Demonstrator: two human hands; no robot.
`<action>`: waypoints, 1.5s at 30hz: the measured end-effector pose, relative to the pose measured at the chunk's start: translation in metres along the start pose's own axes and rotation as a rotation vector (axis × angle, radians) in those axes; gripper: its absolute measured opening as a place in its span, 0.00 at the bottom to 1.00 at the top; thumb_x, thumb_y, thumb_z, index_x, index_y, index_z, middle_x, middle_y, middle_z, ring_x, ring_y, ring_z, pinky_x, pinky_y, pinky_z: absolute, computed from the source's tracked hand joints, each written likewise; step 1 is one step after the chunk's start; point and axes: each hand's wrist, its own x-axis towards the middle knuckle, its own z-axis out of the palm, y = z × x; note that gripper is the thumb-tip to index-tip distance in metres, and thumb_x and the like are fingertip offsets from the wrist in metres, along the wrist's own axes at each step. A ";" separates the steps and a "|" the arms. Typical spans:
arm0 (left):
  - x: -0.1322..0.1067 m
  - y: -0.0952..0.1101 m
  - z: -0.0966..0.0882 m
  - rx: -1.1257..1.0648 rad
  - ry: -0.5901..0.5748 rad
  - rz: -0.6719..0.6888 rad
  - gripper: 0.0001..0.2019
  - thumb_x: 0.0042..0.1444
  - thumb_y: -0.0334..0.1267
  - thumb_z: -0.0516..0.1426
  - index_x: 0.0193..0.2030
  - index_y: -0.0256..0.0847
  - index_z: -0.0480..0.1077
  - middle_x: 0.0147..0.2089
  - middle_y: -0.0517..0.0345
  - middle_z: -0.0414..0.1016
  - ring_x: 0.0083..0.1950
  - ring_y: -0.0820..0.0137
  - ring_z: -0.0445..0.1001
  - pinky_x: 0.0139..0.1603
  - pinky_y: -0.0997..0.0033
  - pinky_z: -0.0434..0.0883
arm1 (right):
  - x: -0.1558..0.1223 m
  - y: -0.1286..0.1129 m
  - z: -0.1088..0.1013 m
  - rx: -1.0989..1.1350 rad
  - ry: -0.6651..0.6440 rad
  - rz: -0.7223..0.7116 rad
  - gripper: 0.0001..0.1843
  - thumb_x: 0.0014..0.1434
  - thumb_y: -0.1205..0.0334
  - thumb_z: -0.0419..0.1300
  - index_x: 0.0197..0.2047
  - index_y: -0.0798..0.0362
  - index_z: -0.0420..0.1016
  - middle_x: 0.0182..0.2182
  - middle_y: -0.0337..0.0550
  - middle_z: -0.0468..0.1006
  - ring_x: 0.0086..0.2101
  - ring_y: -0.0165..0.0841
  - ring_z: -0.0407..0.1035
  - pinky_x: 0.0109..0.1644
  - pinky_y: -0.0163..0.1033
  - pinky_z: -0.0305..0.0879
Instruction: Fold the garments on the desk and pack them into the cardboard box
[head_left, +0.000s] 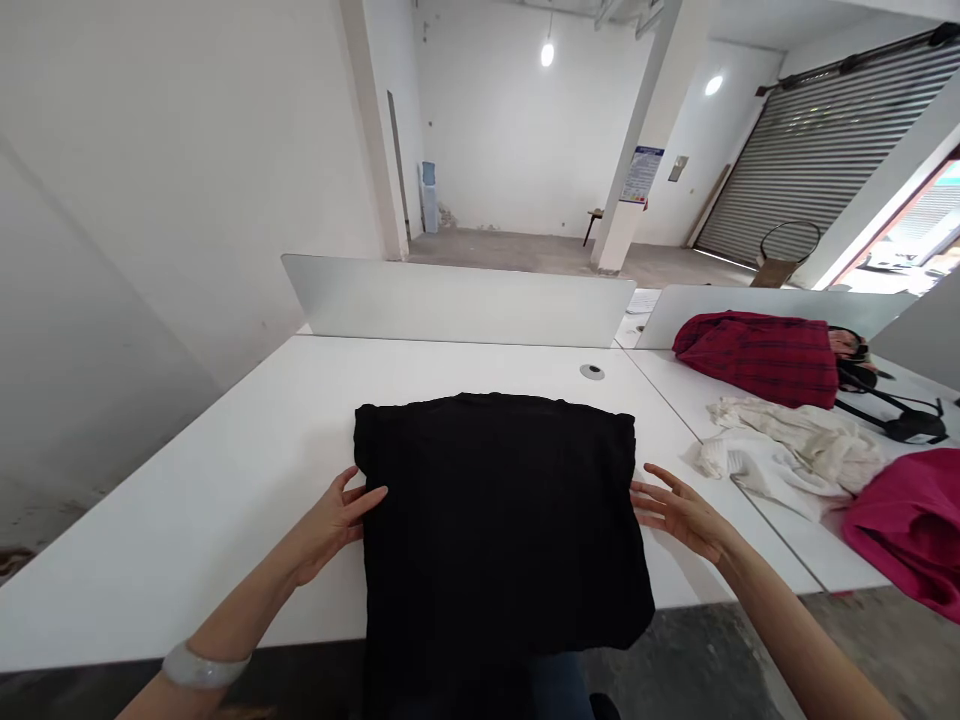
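Observation:
A black garment (499, 510) lies folded flat on the white table (225, 480), its lower edge hanging over the near table edge. My left hand (334, 520) rests open at the garment's left edge, fingertips touching the cloth. At the right edge is my right hand (679, 510), fingers spread and touching or just beside the cloth. Neither hand holds anything. A pale bangle (204, 667) sits on my left wrist.
On the adjoining table to the right lie a red plaid garment (757, 355), a cream garment (787, 450), a magenta garment (911, 525) and a black strap item (892, 410). Grey divider panels (457, 300) stand along the back. A cable grommet (592, 372) sits behind the black garment.

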 end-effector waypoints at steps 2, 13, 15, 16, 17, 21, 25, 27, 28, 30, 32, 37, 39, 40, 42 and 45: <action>-0.002 -0.002 0.002 0.052 -0.039 -0.030 0.53 0.47 0.51 0.64 0.70 0.49 0.32 0.58 0.42 0.68 0.54 0.56 0.72 0.51 0.58 0.73 | -0.002 0.003 0.002 -0.019 -0.049 0.048 0.45 0.50 0.56 0.68 0.65 0.48 0.49 0.38 0.45 0.77 0.37 0.35 0.74 0.44 0.42 0.73; 0.012 -0.010 0.006 0.218 0.037 -0.012 0.57 0.44 0.56 0.64 0.70 0.53 0.29 0.73 0.42 0.27 0.71 0.47 0.36 0.63 0.43 0.56 | 0.010 -0.005 0.021 -0.243 -0.025 0.010 0.49 0.50 0.53 0.68 0.68 0.40 0.44 0.33 0.39 0.74 0.40 0.36 0.72 0.42 0.40 0.71; 0.015 -0.009 0.007 0.183 0.019 -0.015 0.57 0.44 0.55 0.65 0.70 0.53 0.28 0.73 0.42 0.26 0.71 0.46 0.37 0.63 0.42 0.56 | 0.019 -0.006 0.027 -0.179 -0.047 0.075 0.50 0.48 0.54 0.69 0.67 0.39 0.44 0.37 0.41 0.75 0.40 0.36 0.72 0.42 0.41 0.72; 0.016 -0.010 0.007 0.186 0.018 -0.011 0.57 0.44 0.54 0.65 0.70 0.54 0.28 0.73 0.43 0.25 0.71 0.46 0.36 0.63 0.42 0.55 | 0.024 -0.005 0.029 -0.168 -0.062 0.098 0.50 0.47 0.55 0.69 0.67 0.39 0.45 0.39 0.42 0.75 0.40 0.36 0.72 0.43 0.41 0.72; 0.017 -0.011 0.006 0.200 0.021 -0.003 0.57 0.44 0.54 0.65 0.70 0.54 0.29 0.73 0.44 0.25 0.71 0.46 0.35 0.64 0.42 0.54 | 0.027 -0.004 0.031 -0.175 -0.069 0.105 0.50 0.47 0.55 0.69 0.67 0.38 0.46 0.42 0.44 0.75 0.41 0.37 0.73 0.44 0.42 0.72; 0.017 -0.017 0.000 0.304 0.063 0.097 0.50 0.48 0.57 0.60 0.70 0.56 0.34 0.73 0.49 0.29 0.72 0.49 0.35 0.64 0.45 0.54 | 0.039 0.002 0.025 -0.338 0.004 -0.009 0.42 0.47 0.51 0.68 0.63 0.39 0.58 0.52 0.47 0.72 0.45 0.42 0.72 0.43 0.44 0.73; 0.011 -0.015 -0.003 0.465 0.101 0.159 0.44 0.50 0.61 0.56 0.70 0.54 0.41 0.67 0.46 0.53 0.68 0.50 0.52 0.59 0.52 0.63 | 0.047 0.004 0.011 -0.522 0.069 -0.116 0.34 0.47 0.48 0.66 0.58 0.41 0.67 0.52 0.48 0.72 0.48 0.45 0.70 0.44 0.45 0.72; 0.010 -0.014 -0.003 0.564 0.118 0.176 0.41 0.51 0.61 0.54 0.69 0.52 0.45 0.62 0.47 0.62 0.61 0.50 0.64 0.53 0.56 0.68 | 0.050 0.005 0.007 -0.591 0.068 -0.163 0.31 0.48 0.47 0.64 0.55 0.44 0.70 0.52 0.47 0.73 0.49 0.45 0.69 0.48 0.46 0.70; 0.010 -0.014 -0.003 0.618 0.125 0.187 0.40 0.51 0.60 0.54 0.68 0.51 0.48 0.60 0.47 0.65 0.55 0.51 0.69 0.49 0.58 0.70 | 0.051 0.005 0.005 -0.616 0.066 -0.184 0.28 0.49 0.46 0.63 0.53 0.45 0.72 0.51 0.47 0.73 0.50 0.45 0.68 0.50 0.46 0.68; 0.012 -0.014 -0.004 0.718 0.151 0.211 0.35 0.53 0.58 0.52 0.66 0.48 0.54 0.57 0.48 0.68 0.44 0.56 0.75 0.45 0.59 0.70 | 0.053 0.006 0.003 -0.632 0.055 -0.206 0.26 0.51 0.45 0.61 0.50 0.47 0.74 0.50 0.46 0.75 0.51 0.44 0.67 0.53 0.46 0.66; 0.016 -0.015 -0.006 0.780 0.181 0.225 0.32 0.54 0.57 0.50 0.64 0.45 0.58 0.56 0.48 0.69 0.36 0.60 0.75 0.42 0.60 0.70 | 0.054 0.006 0.002 -0.609 0.042 -0.196 0.26 0.52 0.43 0.60 0.50 0.48 0.74 0.47 0.46 0.76 0.49 0.44 0.69 0.51 0.46 0.67; 0.018 -0.012 -0.002 0.715 0.167 0.175 0.37 0.51 0.61 0.51 0.65 0.46 0.55 0.62 0.47 0.63 0.51 0.52 0.72 0.47 0.58 0.70 | 0.053 -0.005 0.010 -0.547 0.014 -0.081 0.33 0.51 0.42 0.61 0.58 0.46 0.67 0.47 0.48 0.76 0.46 0.43 0.71 0.46 0.45 0.70; 0.016 -0.012 0.005 0.692 0.118 0.173 0.44 0.48 0.61 0.55 0.68 0.46 0.46 0.66 0.47 0.58 0.60 0.49 0.65 0.52 0.57 0.68 | 0.050 -0.008 0.020 -0.510 -0.054 -0.013 0.36 0.51 0.43 0.62 0.62 0.43 0.62 0.52 0.48 0.72 0.48 0.43 0.70 0.47 0.45 0.70; 0.016 -0.014 0.008 0.694 0.092 0.183 0.47 0.47 0.60 0.57 0.69 0.47 0.43 0.67 0.47 0.56 0.62 0.49 0.63 0.54 0.56 0.67 | 0.048 -0.009 0.026 -0.500 -0.091 0.014 0.38 0.51 0.43 0.62 0.63 0.41 0.59 0.56 0.48 0.68 0.50 0.43 0.68 0.49 0.45 0.70; 0.019 -0.018 0.016 0.698 0.050 0.231 0.47 0.46 0.56 0.59 0.70 0.49 0.40 0.68 0.49 0.54 0.64 0.50 0.60 0.56 0.56 0.66 | 0.047 -0.008 0.041 -0.518 -0.137 0.013 0.40 0.50 0.45 0.64 0.64 0.39 0.56 0.62 0.45 0.60 0.56 0.43 0.63 0.53 0.46 0.67; 0.038 -0.022 0.027 0.677 0.049 0.311 0.39 0.48 0.46 0.58 0.67 0.48 0.50 0.66 0.51 0.58 0.63 0.53 0.62 0.58 0.57 0.65 | 0.058 -0.003 0.067 -0.591 -0.145 -0.109 0.41 0.47 0.50 0.67 0.63 0.38 0.58 0.63 0.41 0.57 0.59 0.43 0.58 0.57 0.47 0.64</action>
